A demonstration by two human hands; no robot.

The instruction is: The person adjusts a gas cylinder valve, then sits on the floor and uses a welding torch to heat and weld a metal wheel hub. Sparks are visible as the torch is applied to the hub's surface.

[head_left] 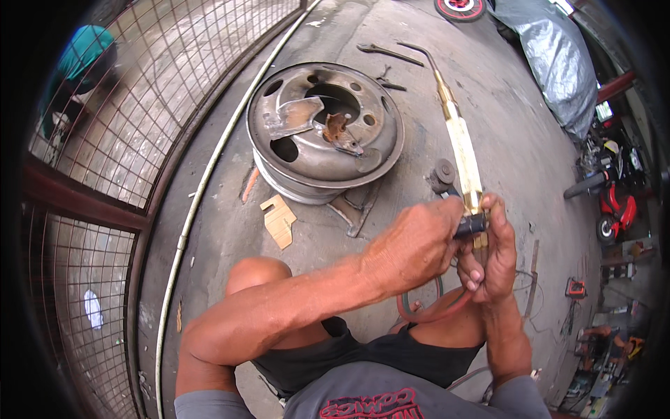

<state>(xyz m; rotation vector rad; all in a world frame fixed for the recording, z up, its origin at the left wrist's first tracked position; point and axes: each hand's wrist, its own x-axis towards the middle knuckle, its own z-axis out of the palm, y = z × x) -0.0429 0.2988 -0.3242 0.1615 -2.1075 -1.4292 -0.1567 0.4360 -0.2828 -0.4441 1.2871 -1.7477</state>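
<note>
A brass gas torch (460,150) with a thin bent tip points up and away from me. My right hand (497,258) is wrapped round its lower end, next to the red and green hoses (436,314). My left hand (419,241) reaches across, its fingers closed on a black knob-like part (472,225) at the torch's base. Just beyond its knuckles is a round dark metal piece (443,173); whether it is held or lies on the floor I cannot tell. A steel wheel rim (377,150) lies flat ahead, with a cut metal plate (293,117) and a rusty bracket (338,130) on top.
A cardboard cutout (279,222) and a metal frame piece (352,216) lie near the rim. Beyond it are tongs (391,54). A pale pipe (209,174) and mesh fence (91,265) run along the left; a person (80,66) crouches behind it. Tools (604,363) crowd the right.
</note>
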